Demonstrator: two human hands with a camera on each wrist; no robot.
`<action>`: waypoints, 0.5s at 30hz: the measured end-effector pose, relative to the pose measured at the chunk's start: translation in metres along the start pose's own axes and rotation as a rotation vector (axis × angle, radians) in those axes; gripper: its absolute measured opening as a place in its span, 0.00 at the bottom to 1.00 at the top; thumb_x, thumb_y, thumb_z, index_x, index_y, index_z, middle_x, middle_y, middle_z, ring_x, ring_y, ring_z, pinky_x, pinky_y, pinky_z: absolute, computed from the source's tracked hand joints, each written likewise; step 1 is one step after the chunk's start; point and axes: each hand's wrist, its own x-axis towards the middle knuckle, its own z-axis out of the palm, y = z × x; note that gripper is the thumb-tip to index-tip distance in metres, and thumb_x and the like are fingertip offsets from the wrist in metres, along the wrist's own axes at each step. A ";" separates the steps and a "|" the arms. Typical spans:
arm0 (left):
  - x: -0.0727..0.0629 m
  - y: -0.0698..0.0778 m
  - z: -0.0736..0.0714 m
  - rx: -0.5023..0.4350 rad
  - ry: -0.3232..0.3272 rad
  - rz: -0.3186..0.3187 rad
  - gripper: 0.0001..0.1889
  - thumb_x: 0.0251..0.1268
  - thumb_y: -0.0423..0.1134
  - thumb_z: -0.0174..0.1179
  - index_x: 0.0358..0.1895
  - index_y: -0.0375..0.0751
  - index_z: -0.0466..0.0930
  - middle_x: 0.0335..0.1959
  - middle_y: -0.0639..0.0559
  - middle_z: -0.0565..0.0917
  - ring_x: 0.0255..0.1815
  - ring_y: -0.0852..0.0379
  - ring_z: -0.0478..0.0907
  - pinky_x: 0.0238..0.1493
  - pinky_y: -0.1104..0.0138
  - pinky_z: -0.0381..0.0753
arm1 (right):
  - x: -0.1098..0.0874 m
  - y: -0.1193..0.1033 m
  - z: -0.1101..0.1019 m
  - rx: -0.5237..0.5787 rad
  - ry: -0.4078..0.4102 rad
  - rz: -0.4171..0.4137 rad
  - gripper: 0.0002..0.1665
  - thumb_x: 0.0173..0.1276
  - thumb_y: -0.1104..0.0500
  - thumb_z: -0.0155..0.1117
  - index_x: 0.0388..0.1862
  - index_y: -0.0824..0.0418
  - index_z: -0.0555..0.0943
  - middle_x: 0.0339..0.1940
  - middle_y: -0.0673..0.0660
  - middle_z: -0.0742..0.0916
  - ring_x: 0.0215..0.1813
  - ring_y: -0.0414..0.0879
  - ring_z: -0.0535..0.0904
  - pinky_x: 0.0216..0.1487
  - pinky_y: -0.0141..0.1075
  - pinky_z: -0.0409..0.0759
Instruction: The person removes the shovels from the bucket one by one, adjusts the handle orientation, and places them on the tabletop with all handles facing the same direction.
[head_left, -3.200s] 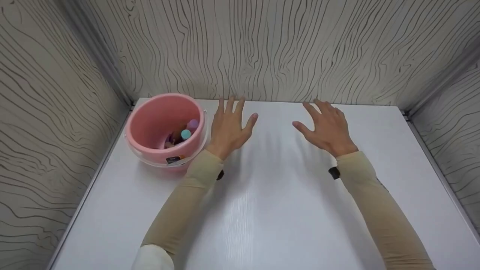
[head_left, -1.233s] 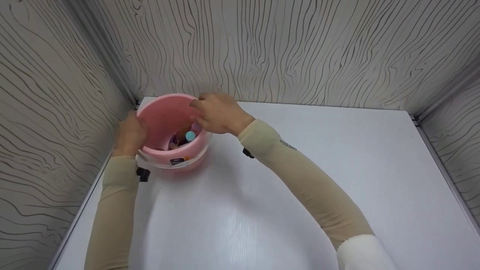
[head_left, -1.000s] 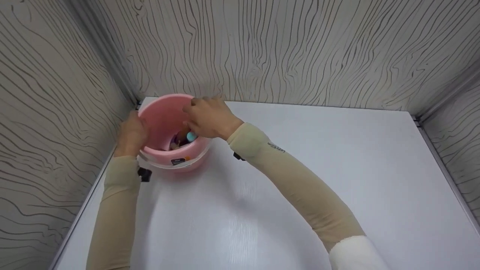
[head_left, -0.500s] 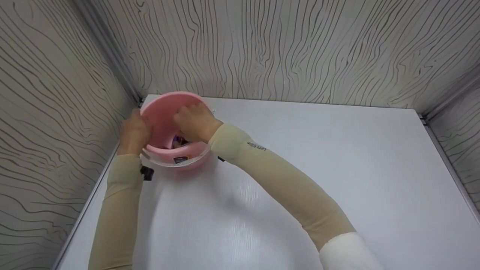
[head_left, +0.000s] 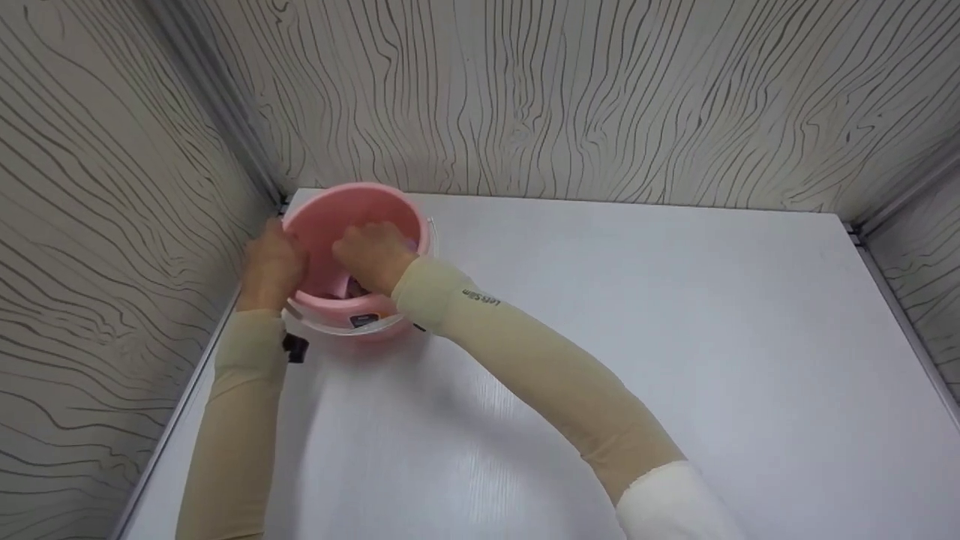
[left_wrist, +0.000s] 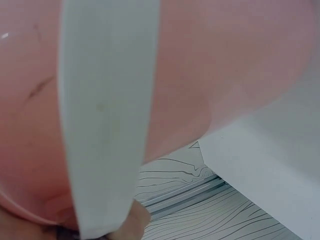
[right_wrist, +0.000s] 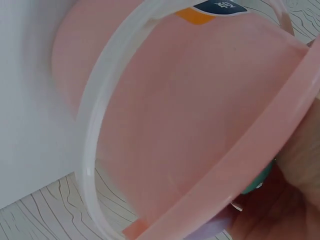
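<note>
A pink bucket with a white handle stands at the table's far left corner. At its left rim my left hand holds on, with fingers over the edge; the left wrist view shows that hand low beside the handle. My right hand reaches down inside the bucket, its fingertips hidden. What it touches there cannot be made out. Past the rim in the right wrist view, a teal item and a purple item lie close to the right hand.
The white table is bounded by wood-patterned panels at the back and both sides. The left panel rises close to my left hand. A metal rail runs up the back left corner.
Both hands have come from above the table to the bucket. The left has taken its rim. The right has gone over the right side and deeper inside, covering the teal item.
</note>
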 end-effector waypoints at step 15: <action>0.002 0.002 0.000 0.029 -0.019 -0.045 0.25 0.89 0.47 0.33 0.74 0.32 0.61 0.55 0.30 0.78 0.51 0.38 0.81 0.47 0.46 0.84 | 0.020 -0.013 0.017 -0.210 -0.106 0.057 0.13 0.79 0.48 0.66 0.55 0.49 0.90 0.39 0.48 0.91 0.38 0.43 0.88 0.50 0.39 0.90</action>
